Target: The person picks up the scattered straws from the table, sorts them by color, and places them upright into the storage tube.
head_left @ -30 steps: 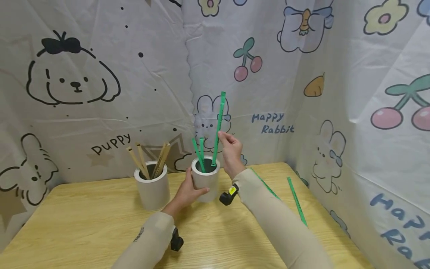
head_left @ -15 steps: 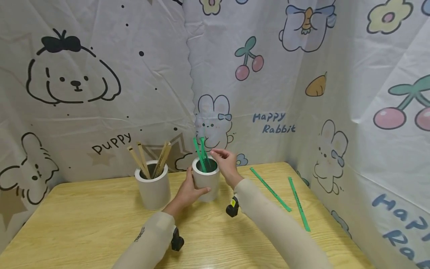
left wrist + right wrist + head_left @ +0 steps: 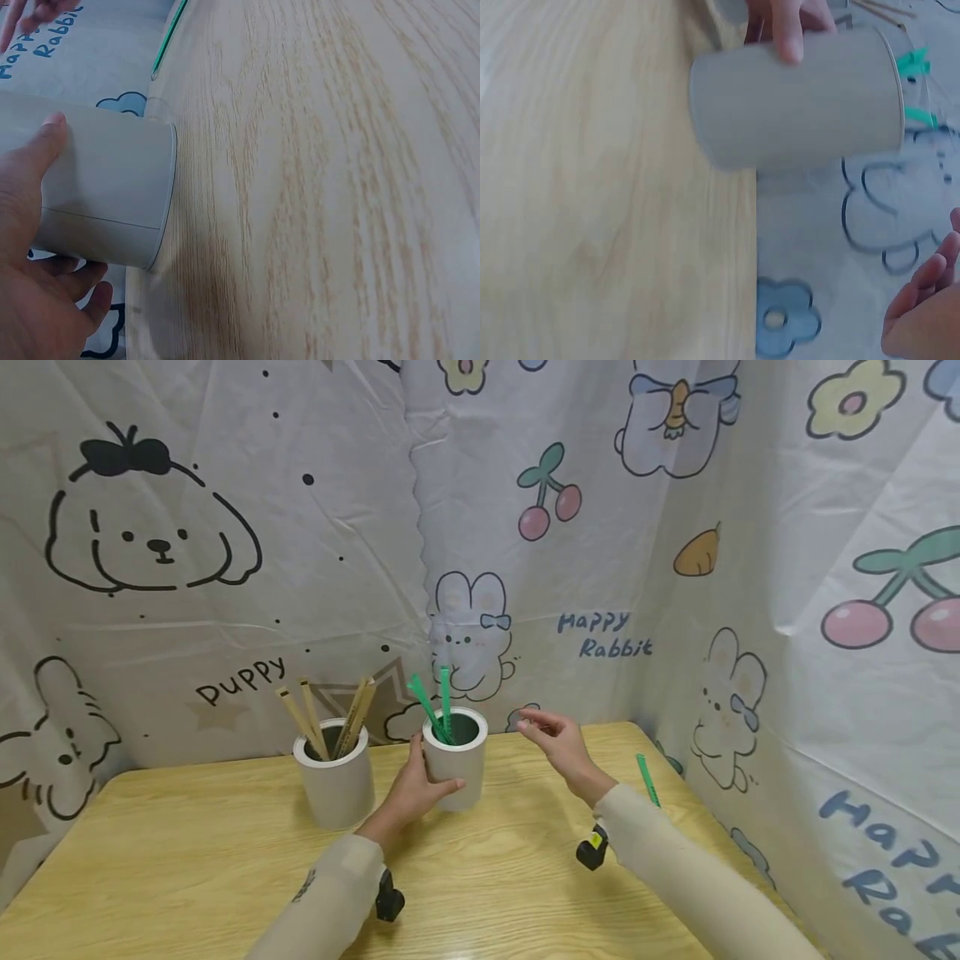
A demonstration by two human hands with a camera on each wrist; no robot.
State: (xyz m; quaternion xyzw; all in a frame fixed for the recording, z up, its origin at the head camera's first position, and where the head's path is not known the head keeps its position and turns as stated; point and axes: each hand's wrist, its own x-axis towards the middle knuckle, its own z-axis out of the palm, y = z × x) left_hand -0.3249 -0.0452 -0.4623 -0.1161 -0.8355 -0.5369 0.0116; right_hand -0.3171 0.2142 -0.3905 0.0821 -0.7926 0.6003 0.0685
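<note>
My left hand [image 3: 412, 789] grips a white round cup [image 3: 463, 770] from its left side, thumb across the front; the left wrist view has the fingers under its far side. Several thin green sticks [image 3: 446, 693] stand inside, leaning left against the rim. To the right of the cup my right hand [image 3: 564, 750] hovers over the table, fingers loosely bent and holding nothing. A loose green stick [image 3: 647, 779] lies on the table beyond the right sleeve, its near part hidden by it.
A second white cup [image 3: 337, 793] with several tan sticks [image 3: 352, 718] stands left of the gripped one. The wooden table [image 3: 187, 860] ends at a printed cloth [image 3: 345, 527] hanging behind and on the right.
My right hand has put a green stick down into the cup, let it go and moved away to the right. The left hand keeps its grip on the cup. The sticks lean further left.
</note>
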